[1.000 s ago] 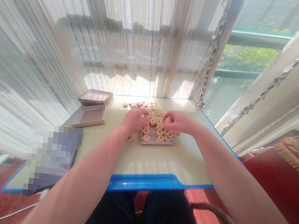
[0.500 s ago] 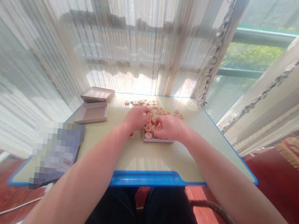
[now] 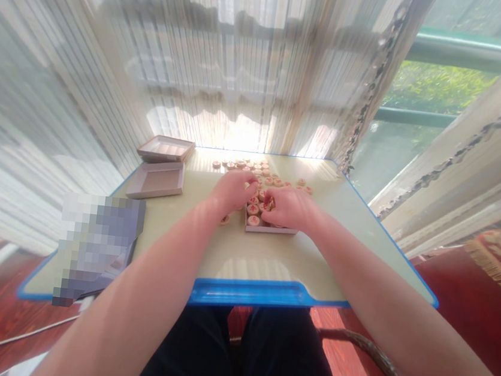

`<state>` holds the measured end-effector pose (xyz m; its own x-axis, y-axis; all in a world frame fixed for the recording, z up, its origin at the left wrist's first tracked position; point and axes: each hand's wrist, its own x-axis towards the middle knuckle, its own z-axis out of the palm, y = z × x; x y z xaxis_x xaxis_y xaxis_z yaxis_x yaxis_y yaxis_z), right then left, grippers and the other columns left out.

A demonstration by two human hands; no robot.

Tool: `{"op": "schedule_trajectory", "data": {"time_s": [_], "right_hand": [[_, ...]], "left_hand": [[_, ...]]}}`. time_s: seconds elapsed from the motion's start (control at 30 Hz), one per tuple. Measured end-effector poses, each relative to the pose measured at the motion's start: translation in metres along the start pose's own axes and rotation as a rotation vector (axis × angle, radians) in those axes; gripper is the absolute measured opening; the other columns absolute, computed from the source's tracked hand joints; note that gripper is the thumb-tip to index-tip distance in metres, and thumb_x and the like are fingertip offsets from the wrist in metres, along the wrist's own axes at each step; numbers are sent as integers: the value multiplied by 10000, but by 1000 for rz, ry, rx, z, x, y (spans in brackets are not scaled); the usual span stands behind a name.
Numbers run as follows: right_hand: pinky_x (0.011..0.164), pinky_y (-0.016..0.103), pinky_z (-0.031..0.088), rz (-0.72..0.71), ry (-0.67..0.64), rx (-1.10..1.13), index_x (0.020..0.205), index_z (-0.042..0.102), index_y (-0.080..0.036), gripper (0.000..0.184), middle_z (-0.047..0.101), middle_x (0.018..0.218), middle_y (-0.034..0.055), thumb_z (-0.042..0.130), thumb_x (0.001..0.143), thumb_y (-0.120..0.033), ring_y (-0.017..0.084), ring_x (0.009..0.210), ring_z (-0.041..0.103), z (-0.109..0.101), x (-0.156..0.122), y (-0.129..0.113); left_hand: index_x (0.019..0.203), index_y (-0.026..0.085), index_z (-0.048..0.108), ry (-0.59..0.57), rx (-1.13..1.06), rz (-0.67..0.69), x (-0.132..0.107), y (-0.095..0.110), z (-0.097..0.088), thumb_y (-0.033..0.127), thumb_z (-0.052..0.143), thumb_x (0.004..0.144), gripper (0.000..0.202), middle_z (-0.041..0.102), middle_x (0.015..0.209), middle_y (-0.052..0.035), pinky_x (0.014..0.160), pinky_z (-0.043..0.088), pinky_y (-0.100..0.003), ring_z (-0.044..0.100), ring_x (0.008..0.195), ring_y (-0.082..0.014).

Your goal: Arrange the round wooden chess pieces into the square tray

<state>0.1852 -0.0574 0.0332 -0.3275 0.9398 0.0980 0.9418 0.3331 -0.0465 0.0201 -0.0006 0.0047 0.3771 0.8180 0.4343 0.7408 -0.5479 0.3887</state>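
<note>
A shallow box [image 3: 270, 230] stands on the table, with round wooden Chinese chess pieces [image 3: 253, 209] in rows at its left side, red characters facing up. My right hand [image 3: 291, 208] is over the box, its thumb and forefinger curled around a chess piece [image 3: 270, 204] that shows only in part. At the box's far left corner is my left hand [image 3: 236, 190], fingers bent and fingertips together; what they hold, if anything, is too small to make out. One loose chess piece [image 3: 224, 219] lies under my left wrist, partly covered. My hands hide much of the box.
More chess pieces [image 3: 257, 168] lie scattered beyond my hands. At the back left, an open box lid [image 3: 156, 180] stands in front of another shallow box [image 3: 167, 147]. A blurred-out dark item [image 3: 107, 250] rests at the table's left edge. The table [image 3: 242, 259] has a blue rim.
The whole view has shifted slightly, so the table sits a little higher and to the right. Both hands stay at the box, with only small finger movements.
</note>
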Motion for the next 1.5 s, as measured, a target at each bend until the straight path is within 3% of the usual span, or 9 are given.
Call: {"op": "schedule_trajectory", "data": {"time_s": [0.6,1.23,1.5], "right_hand": [[539,268,294,8,13,-13,852,648,-240,278,689,861,33,513,707,-434,199,756,585,7,6,1],[594,276,323,-27,76,-17,829,633,-229,234,678,861,41,476,756,-386,220,825,577,8,4,2],[636,300,361,15,19,-19,873,655,-224,253,672,899,73,494,760,-384,253,856,569,9,7,3]], "left_hand": [[833,183,683,-1,-13,23,0,4,-2,268,440,789,261,691,872,-38,805,456,-310,606,850,-202],[842,183,685,-25,-5,26,-1,4,-4,276,424,800,280,679,877,-40,817,447,-317,594,856,-204],[856,182,686,-27,-11,-7,-1,5,-4,250,442,774,267,685,877,-32,807,452,-305,595,850,-198]]}}
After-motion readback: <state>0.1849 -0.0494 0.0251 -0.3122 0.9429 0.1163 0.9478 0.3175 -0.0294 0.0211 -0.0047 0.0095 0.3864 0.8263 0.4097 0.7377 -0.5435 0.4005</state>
